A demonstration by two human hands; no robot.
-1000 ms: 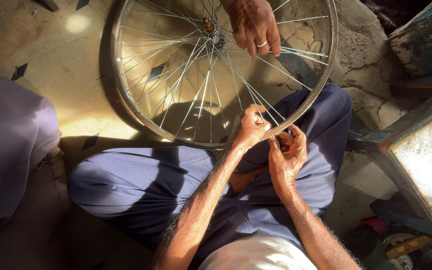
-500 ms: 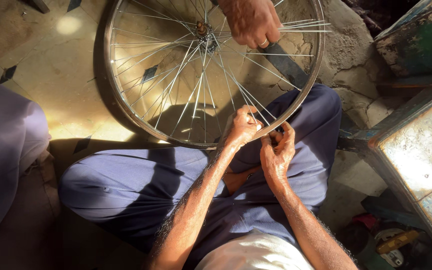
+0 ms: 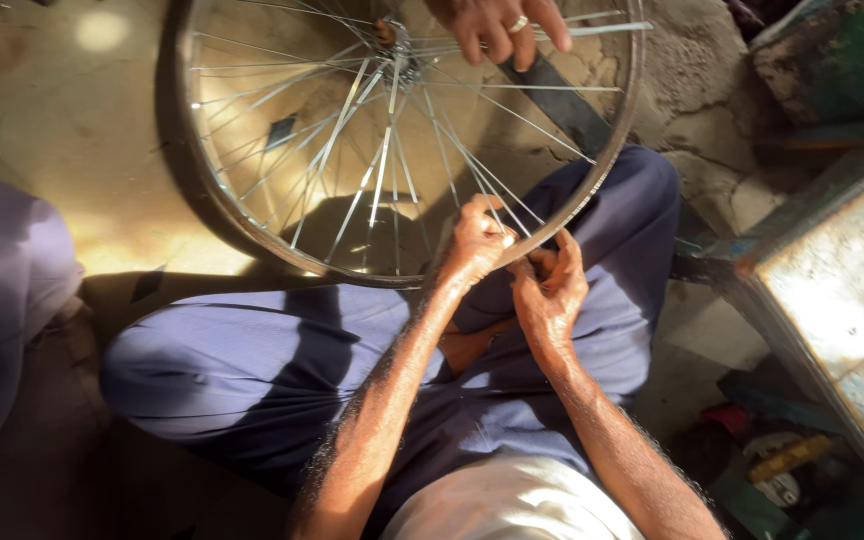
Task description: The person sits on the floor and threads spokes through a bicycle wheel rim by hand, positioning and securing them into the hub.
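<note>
Wheel rim [image 3: 607, 190] shifted up-frame; left hand [image 3: 477, 243], right hand [image 3: 550, 290] pinch its near edge.

Spokes [image 3: 382, 170] crowd the wheel rim [image 3: 592, 200]; a metal box [image 3: 842, 300] blocks the right.

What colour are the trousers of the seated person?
Blue-purple trousers, seen best in the head view.

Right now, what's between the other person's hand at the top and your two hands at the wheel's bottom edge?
In the head view, only thin wheel spokes cross between that ringed hand and the left hand and right hand.
</note>
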